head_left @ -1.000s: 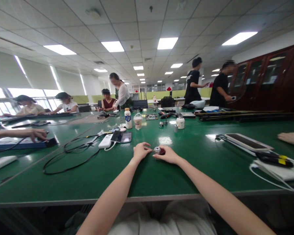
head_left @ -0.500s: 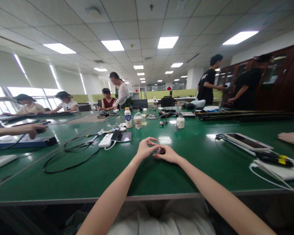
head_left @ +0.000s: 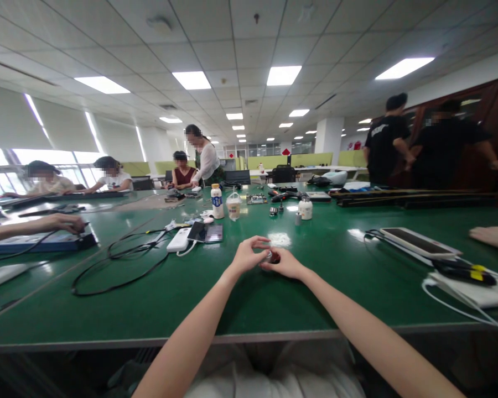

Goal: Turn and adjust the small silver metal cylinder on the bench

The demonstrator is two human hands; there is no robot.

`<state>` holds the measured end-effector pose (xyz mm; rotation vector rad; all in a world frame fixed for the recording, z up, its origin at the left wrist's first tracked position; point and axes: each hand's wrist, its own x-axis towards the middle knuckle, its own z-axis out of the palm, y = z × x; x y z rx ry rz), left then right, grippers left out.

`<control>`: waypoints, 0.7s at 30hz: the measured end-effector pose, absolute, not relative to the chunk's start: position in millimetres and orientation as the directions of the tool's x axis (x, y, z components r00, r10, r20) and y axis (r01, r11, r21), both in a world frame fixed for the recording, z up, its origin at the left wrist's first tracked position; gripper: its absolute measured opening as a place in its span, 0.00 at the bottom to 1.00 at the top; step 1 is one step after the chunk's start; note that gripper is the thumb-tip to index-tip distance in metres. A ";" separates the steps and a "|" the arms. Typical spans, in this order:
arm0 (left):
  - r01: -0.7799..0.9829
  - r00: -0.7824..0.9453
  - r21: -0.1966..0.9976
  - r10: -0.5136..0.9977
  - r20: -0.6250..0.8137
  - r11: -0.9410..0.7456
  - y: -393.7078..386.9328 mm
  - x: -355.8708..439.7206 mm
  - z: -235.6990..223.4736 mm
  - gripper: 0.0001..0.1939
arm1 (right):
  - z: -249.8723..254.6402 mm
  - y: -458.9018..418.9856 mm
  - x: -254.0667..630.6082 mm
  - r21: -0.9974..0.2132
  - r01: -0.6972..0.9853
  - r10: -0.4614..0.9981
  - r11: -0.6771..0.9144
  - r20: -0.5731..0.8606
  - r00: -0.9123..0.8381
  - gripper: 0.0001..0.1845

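Just above the green table (head_left: 257, 298), both hands meet around a small round thing (head_left: 270, 256) with a silvery part and a dark reddish part. Its kind is too small and too covered to tell. My left hand (head_left: 248, 255) is closed on it from the left, thumb against it and the fingers curved over the far side. From the right, my right hand (head_left: 288, 263) grips its lower part between thumb and fingers. Further back stand a white jar (head_left: 305, 209) and a small grey cylinder (head_left: 297, 219).
Left of my hands lie a phone (head_left: 206, 231), a white power bank (head_left: 179, 240) and a looped black cable (head_left: 103, 290). A labelled bottle (head_left: 217, 202) and a plastic cup (head_left: 233, 207) stand behind. At right are a white-edged device (head_left: 419, 243) and cables. Other people's hands rest at both sides.
My hands keep their hold on the small round thing, with barely any shift. At left, another person's hand has moved right along the blue box. The two people at right have moved further right.
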<state>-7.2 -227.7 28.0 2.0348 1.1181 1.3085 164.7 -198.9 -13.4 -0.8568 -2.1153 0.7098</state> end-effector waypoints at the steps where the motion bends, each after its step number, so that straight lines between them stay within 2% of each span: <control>1: 0.388 0.206 0.732 0.827 0.523 -0.560 -227.9 -7.7 27.8 0.18 | -13.8 -198.7 164.7 -0.701 0.346 0.753 0.623 0.420 -0.506 0.20; 9: 0.448 0.125 0.713 0.827 0.547 -0.539 -230.1 -7.4 27.9 0.16 | -10.5 -201.9 164.0 -0.704 0.351 0.757 0.618 0.413 -0.506 0.20; 14: 0.500 0.000 0.738 0.853 0.523 -0.453 -223.6 -13.9 29.2 0.16 | -8.9 -204.1 163.8 -0.699 0.361 0.761 0.617 0.414 -0.499 0.21; 17: 0.582 -0.059 0.739 0.889 0.454 -0.339 -217.3 -23.9 23.6 0.14 | -8.3 -204.7 164.3 -0.695 0.368 0.763 0.617 0.414 -0.497 0.21; 21: 0.680 -0.033 0.703 0.949 0.313 -0.207 -212.0 -31.8 11.0 0.11 | -8.5 -204.1 164.5 -0.693 0.374 0.764 0.616 0.410 -0.499 0.21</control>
